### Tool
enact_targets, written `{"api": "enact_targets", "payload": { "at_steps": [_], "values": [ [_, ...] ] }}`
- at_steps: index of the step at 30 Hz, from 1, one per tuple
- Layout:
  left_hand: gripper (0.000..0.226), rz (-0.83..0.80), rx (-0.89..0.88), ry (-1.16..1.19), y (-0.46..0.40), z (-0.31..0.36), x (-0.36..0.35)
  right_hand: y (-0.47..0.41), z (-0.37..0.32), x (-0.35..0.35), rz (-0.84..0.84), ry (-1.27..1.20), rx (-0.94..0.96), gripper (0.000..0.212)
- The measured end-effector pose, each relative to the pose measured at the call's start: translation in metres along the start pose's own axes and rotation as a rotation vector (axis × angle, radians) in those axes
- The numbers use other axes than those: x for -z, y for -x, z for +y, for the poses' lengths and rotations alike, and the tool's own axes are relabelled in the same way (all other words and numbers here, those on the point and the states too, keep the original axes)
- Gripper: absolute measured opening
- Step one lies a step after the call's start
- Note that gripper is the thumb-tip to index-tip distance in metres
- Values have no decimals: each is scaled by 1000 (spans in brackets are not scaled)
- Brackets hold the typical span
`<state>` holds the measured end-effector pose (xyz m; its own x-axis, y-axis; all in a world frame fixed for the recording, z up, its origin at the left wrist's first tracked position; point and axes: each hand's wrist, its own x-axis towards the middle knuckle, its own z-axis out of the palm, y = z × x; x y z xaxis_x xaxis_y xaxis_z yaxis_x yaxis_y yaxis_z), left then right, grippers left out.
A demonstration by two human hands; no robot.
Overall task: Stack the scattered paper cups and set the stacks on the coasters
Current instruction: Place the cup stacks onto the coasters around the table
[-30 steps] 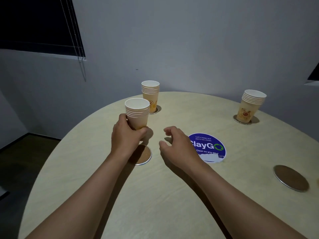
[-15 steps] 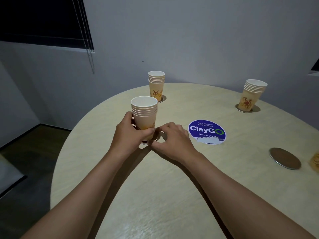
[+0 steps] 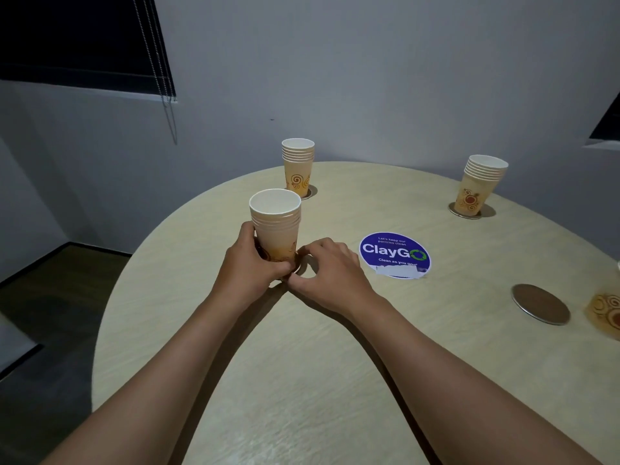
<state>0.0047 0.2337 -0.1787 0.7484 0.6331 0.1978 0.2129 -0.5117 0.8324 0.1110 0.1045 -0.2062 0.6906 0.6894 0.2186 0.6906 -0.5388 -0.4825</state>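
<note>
1. The stack of paper cups [image 3: 275, 224] stands upright near the table's left edge, and my left hand [image 3: 250, 265] is wrapped around its lower half. I grip low so the nested cups stay straight.
2. My right hand [image 3: 330, 268] is curled at the foot of the stack, fingertips pinched at something beneath it. I take that to be a coaster, held in place so the stack lands centred, but my hands hide it and I cannot tell for sure.
3. The far stack [image 3: 298, 166] sits on its own coaster [image 3: 312, 193] by the back edge, upright and free of any hand.
4. The right-hand stack [image 3: 479, 182] rests on a second coaster [image 3: 469, 212], its top leaning a little to the right. I judge both of these finished.
5. An empty coaster [image 3: 540, 303] lies well to my right, with a patterned cup [image 3: 607, 310] just beside it at the frame's edge. I read that as the next stack to set.
6. The round ClayGo sticker [image 3: 395, 255] lies flat on the table [image 3: 302, 380] between my hands and the empty coaster.
</note>
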Motion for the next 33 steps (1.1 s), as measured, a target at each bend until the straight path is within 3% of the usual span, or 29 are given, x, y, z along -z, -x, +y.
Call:
{"api": "enact_targets", "payload": {
  "at_steps": [4,9,11,13,15,17,22,29,33],
  "values": [
    [87,53,21,-54,12,8,7,8,-1,12,-84,-98,-47,74],
    [61,157,-2,-306,41,15,15,32,18,37,-62,-115,-61,59],
    [70,205,14,-302,51,20,9,46,29,46,-23,-119,-83,56],
    [93,202,79,-238,53,25,1,54,33,51,-15,-168,-127,73],
    [110,133,156,-173,47,30,-1,52,25,53,-45,-193,-169,94],
    [108,36,206,-132,37,28,2,40,13,50,-91,-212,-160,98],
    [77,-83,144,-164,28,17,7,19,-10,43,-195,-379,-112,91],
    [70,-207,128,-92,12,23,2,9,-11,32,-123,-387,-132,72],
    [78,-257,152,-67,7,22,6,9,-11,33,-113,-379,-139,70]
  ]
}}
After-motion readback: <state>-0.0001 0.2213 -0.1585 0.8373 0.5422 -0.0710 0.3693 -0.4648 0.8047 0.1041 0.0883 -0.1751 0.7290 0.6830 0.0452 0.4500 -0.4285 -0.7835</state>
